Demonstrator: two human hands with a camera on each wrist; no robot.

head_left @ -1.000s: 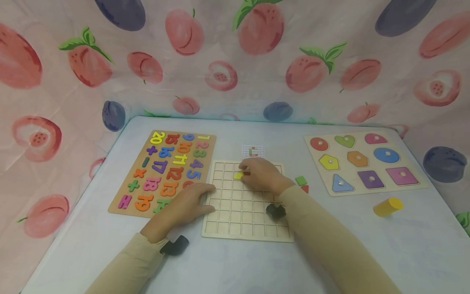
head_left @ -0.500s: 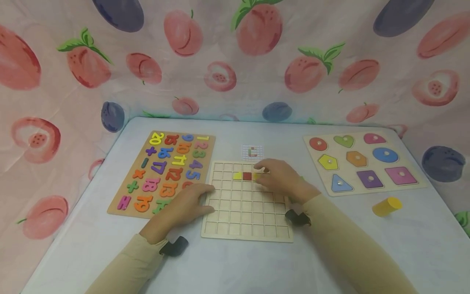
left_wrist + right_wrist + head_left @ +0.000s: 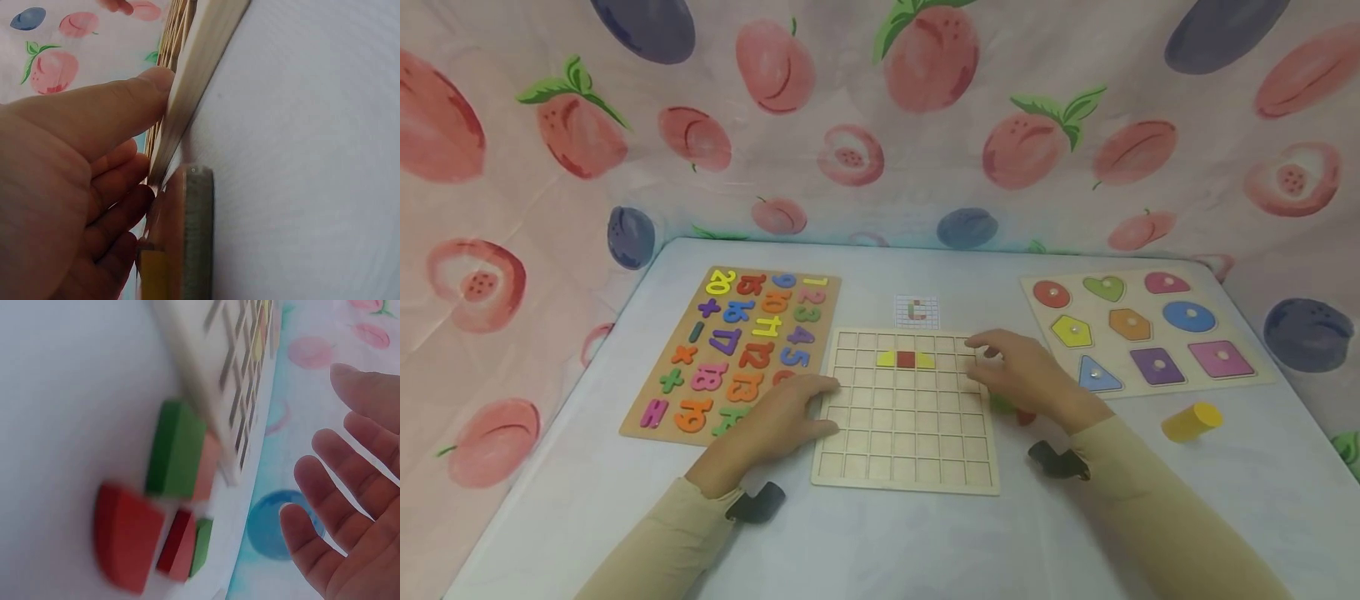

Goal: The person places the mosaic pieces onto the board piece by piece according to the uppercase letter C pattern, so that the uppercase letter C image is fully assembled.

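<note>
A wooden grid board (image 3: 904,421) lies in the middle of the table. In its second row from the far edge a red square block (image 3: 906,359) sits between two yellow slant-sided blocks (image 3: 886,359). My left hand (image 3: 771,421) rests at the board's left side, its thumb touching the edge in the left wrist view. Over the right edge hovers my right hand (image 3: 1026,375), fingers spread and holding nothing. Below it, the right wrist view has a green block (image 3: 169,450), a red curved block (image 3: 128,537) and several other red and green pieces beside the board.
A small printed pattern card (image 3: 931,302) lies beyond the grid board. To the left is a number puzzle board (image 3: 700,400), close against my left hand. At right lie a shape puzzle board (image 3: 1060,360) with knobbed pieces and a yellow cylinder (image 3: 1191,422).
My right hand has let go of the second yellow block, beside the red square, and moved right to the board's edge. The left hand stays where it was.
</note>
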